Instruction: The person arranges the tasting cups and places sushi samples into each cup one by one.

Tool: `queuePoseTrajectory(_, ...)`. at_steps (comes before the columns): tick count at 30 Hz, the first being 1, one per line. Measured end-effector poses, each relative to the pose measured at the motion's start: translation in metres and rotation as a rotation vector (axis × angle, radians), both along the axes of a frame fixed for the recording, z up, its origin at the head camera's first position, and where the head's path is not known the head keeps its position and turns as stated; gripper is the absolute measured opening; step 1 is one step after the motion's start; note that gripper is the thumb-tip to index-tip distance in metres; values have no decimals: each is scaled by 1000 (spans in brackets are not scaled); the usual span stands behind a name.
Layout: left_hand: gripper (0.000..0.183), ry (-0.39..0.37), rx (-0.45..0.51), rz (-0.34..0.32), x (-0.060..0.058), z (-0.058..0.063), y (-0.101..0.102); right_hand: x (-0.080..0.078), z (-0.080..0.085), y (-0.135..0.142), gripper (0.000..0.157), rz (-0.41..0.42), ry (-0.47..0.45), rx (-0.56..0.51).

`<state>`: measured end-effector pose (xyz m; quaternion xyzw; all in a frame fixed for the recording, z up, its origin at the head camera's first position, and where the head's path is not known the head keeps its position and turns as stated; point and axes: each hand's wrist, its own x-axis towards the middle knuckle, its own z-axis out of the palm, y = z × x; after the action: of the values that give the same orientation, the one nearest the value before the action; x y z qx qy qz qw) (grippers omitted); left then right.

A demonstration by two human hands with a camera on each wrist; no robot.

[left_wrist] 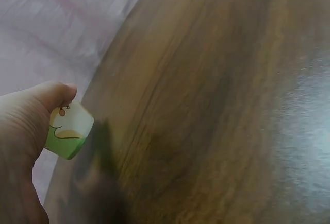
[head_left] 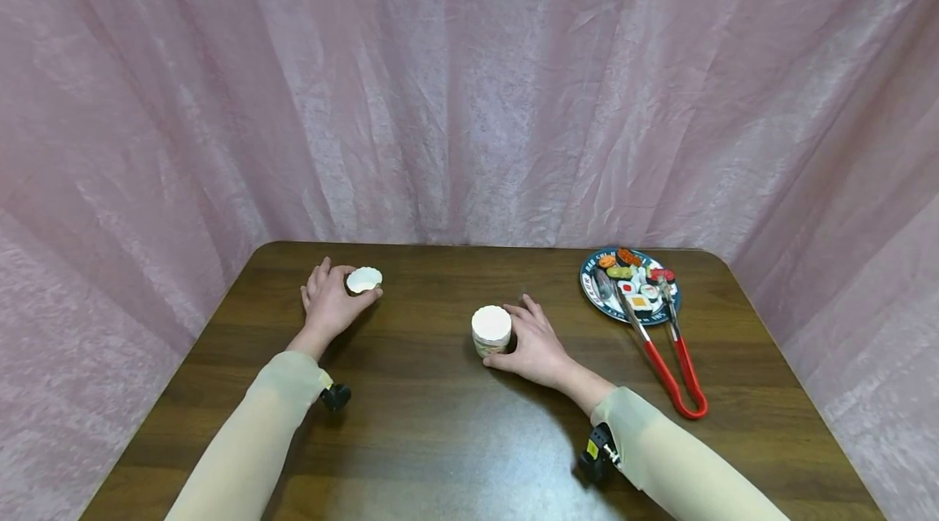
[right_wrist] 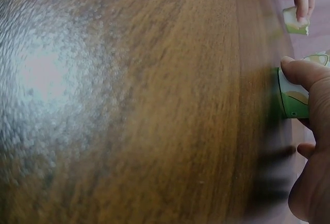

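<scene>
My left hand (head_left: 330, 307) pinches a small paper baking cup (head_left: 364, 280) by its side, over the table's back left. White inside with a scalloped rim, the cup (left_wrist: 71, 131) shows a green and cream printed wall in the left wrist view. Nearer the middle, the thumb and fingers of my right hand (head_left: 541, 348) grip what looks like a stack of such paper baking cups (head_left: 491, 333), its scalloped white top facing up. In the right wrist view the stack's green printed side (right_wrist: 294, 105) shows beyond my thumb; my other fingers are mostly hidden there.
At the back right of the wooden table (head_left: 411, 423) sits a patterned blue-and-white plate (head_left: 591, 298) with several sushi pieces (head_left: 638, 302). Red-handled metal tongs (head_left: 663, 366) lie with their tips on the plate, handles toward me. Pink curtains (head_left: 455, 97) hang behind the table.
</scene>
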<state>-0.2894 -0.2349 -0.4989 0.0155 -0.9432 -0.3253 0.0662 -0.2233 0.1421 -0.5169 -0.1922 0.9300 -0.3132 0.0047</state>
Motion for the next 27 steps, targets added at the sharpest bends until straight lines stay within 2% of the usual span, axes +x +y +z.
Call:
queuePoseTrajectory(10,75,-26,20,44,-9,-6,-5,0,-2,0,79,2,1,-11)
queuePoseTrajectory(20,73,-43,19,71,-11,-3,-5,-1,-5,0,77,-11,18,2)
queuePoseTrajectory(27,74,-49,26,86,-14,-5,-5,0,-3,-1,77,-10,13,5)
